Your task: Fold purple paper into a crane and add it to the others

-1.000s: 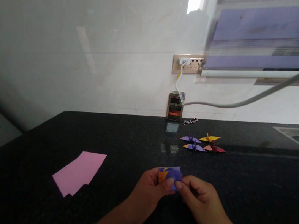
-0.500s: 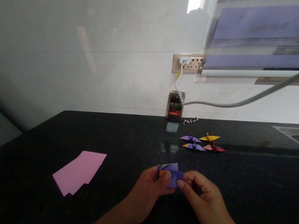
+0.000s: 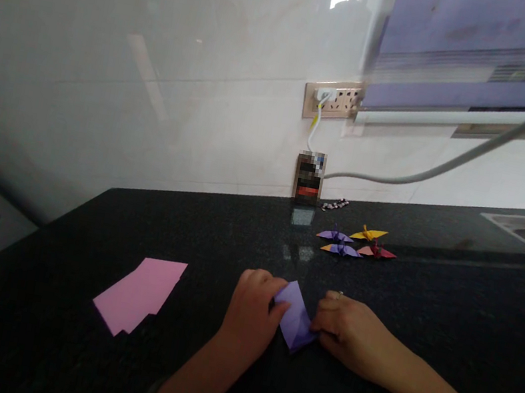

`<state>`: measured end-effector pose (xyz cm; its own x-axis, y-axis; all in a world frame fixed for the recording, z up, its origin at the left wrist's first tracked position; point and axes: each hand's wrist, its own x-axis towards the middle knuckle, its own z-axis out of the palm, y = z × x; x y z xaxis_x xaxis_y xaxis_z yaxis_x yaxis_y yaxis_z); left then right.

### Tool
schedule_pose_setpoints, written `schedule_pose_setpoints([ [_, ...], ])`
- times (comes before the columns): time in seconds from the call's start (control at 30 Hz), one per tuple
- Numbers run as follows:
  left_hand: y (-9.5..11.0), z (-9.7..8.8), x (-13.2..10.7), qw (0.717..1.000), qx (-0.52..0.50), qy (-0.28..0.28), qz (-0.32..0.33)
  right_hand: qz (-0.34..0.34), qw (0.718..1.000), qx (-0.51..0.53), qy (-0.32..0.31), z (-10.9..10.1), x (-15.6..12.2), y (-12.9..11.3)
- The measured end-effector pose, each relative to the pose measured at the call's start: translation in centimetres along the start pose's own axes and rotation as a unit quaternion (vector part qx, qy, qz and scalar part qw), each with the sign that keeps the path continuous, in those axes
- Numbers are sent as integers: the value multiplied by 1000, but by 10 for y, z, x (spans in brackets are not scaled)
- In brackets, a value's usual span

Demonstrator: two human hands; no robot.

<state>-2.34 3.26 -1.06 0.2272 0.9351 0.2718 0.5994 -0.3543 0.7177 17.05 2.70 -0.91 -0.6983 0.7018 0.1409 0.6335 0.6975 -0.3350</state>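
Between my hands is a folded sheet of purple origami paper [image 3: 294,318], its lighter face turned up. My left hand [image 3: 254,307] grips its left edge, thumb on top and fingers behind. With fingers curled, my right hand [image 3: 341,325] pinches the paper's right corner; a ring shows on one finger. Several folded paper cranes stand beyond my right hand: a yellow crane [image 3: 368,233], a red and pink crane [image 3: 377,251], and purple ones such as the nearer purple crane [image 3: 341,250].
Pink paper sheets [image 3: 139,297] lie fanned on the dark countertop [image 3: 215,235] to the left. Against the tiled wall stands a pixelated box-like object [image 3: 309,179] with a cable [image 3: 397,181]. Beside it lies a beaded strand [image 3: 336,205]. A socket panel [image 3: 333,100] is above.
The purple paper has gone from a small folded piece held up between my fingertips to a larger, flatter shape lower down. My right hand has turned knuckles up. The view has tilted slightly.
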Motion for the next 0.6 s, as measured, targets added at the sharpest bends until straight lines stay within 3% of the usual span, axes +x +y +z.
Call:
schedule_pose_setpoints([
  [0.13,6,4,-4,991,63,-105,59,-7,999,33,-21,-3,-1,-3],
  [0.33,-4,8,-7,989,56,-127,40,-33,995,73,-63,-16,-3,-7],
  [0.47,-10,5,-2,988,40,-147,25,-38,998,17,-53,-13,-2,-4],
  [0.6,-14,2,2,975,103,-195,35,-21,997,-63,-38,-2,-1,7],
])
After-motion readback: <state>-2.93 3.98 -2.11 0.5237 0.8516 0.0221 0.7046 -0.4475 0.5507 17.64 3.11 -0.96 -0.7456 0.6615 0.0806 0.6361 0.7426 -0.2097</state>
